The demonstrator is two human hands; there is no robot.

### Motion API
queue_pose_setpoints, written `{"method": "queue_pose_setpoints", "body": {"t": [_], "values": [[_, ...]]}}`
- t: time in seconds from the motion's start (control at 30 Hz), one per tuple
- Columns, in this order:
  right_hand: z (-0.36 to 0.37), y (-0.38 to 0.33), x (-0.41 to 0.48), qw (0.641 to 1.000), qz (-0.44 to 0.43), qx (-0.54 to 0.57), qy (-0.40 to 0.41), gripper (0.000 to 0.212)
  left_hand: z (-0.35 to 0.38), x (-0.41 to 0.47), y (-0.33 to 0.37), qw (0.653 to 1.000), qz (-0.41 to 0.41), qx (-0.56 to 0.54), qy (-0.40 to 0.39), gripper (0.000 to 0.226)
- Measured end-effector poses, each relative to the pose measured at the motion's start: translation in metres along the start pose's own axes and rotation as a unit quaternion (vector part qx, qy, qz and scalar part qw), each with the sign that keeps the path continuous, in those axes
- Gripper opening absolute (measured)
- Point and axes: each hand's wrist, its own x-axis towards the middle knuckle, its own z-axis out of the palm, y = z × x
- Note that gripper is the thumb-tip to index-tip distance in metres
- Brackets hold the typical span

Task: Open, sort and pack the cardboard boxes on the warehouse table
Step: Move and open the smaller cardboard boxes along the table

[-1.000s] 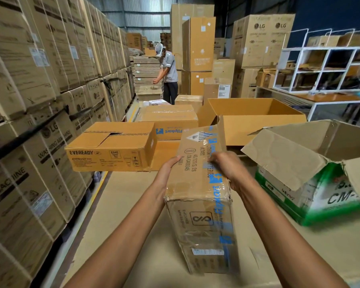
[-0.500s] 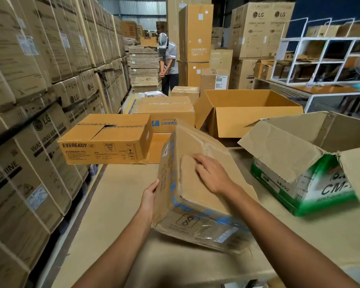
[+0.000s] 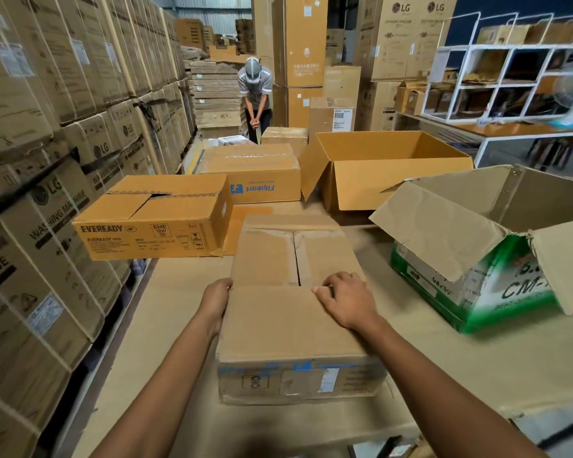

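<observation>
Beige table (image 3: 179, 292) held our worn brown cardboard box (image 3: 298, 381); left hand (image 3: 216, 300) gripped its side, right hand (image 3: 346, 300) prob. pinched flap (image 3: 278, 325); hard yank could tear it.

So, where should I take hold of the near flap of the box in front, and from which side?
Grip the near flap at its free far edge, coming from above and beyond it, fingertips hooked under. It hinges along the near top edge of the box and lies over the inner flaps, so only that edge lifts. The right hand sits there.
</observation>
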Motion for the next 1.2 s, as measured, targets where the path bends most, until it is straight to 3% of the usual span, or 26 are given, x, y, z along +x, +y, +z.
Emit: {"method": "queue_pose_setpoints", "body": {"t": [0.1,0.2,0.4,0.57,0.7,0.83,0.93,1.07,1.2], "values": [[0.007,-0.008,0.002,1.000,-0.015,-0.025,-0.008,0.061,-0.001,0.003,-0.006,0.997,0.012,0.063,-0.038,0.026],[0.008,-0.009,0.002,0.999,-0.020,-0.029,-0.011,0.061,0.001,0.007,-0.014,0.975,0.056,0.216,-0.011,0.053],[0.006,0.004,0.007,0.999,-0.003,-0.032,0.010,0.056,0.025,0.009,-0.008,0.950,0.094,0.299,-0.006,0.070],[-0.003,0.013,0.007,0.996,0.060,-0.060,0.036,0.055,0.037,0.019,-0.012,0.915,0.131,0.381,0.004,0.053],[-0.010,0.012,0.004,0.997,0.057,-0.041,0.018,0.058,0.042,0.015,-0.012,0.905,0.155,0.396,0.015,0.026],[-0.025,0.014,-0.003,0.999,0.023,-0.025,-0.008,0.063,0.046,-0.001,-0.010,0.832,0.267,0.486,0.021,0.042],[-0.044,0.013,-0.006,0.999,0.010,-0.022,0.030,0.062,0.046,-0.016,0.007,0.784,0.345,0.514,0.036,0.053],[-0.075,0.013,-0.014,0.997,-0.018,-0.020,0.073,0.059,0.048,-0.042,0.032,0.769,0.381,0.511,0.050,0.057],[-0.099,0.018,-0.040,0.992,-0.076,0.018,0.102,0.048,0.050,-0.075,0.048,0.757,0.356,0.544,0.069,0.066]]}}
